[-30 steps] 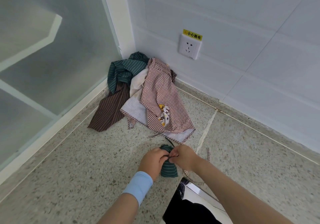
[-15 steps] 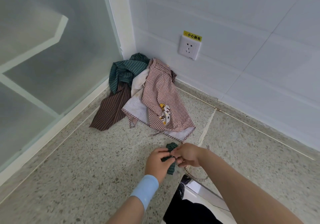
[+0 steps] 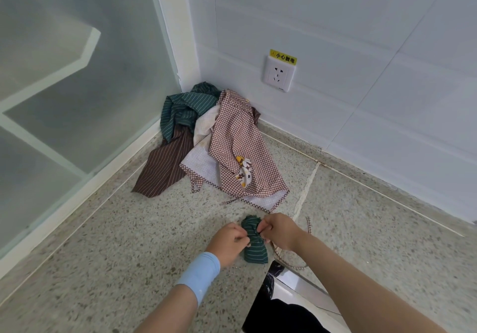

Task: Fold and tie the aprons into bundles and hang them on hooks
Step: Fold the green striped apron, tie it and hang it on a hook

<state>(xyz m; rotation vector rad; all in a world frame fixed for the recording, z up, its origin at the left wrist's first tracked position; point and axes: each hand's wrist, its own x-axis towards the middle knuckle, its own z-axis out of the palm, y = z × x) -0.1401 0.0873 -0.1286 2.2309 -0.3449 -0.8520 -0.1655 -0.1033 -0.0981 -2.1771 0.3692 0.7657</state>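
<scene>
Both left hand [image 3: 229,242] and right hand [image 3: 277,230] seemingly pinch green bundle [image 3: 255,251] between them.

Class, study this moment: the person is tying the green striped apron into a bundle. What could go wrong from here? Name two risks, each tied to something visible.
1. The left hand and right hand pinch the green striped bundle at one spot; if either slips, it may unroll.
2. A loose checked strap lies right beside the bundle and could get caught in the knot.

Yellow warning sticker [image 3: 283,56] reads "小心触电", stuck on wall directly above white wall socket [image 3: 278,73].
</scene>
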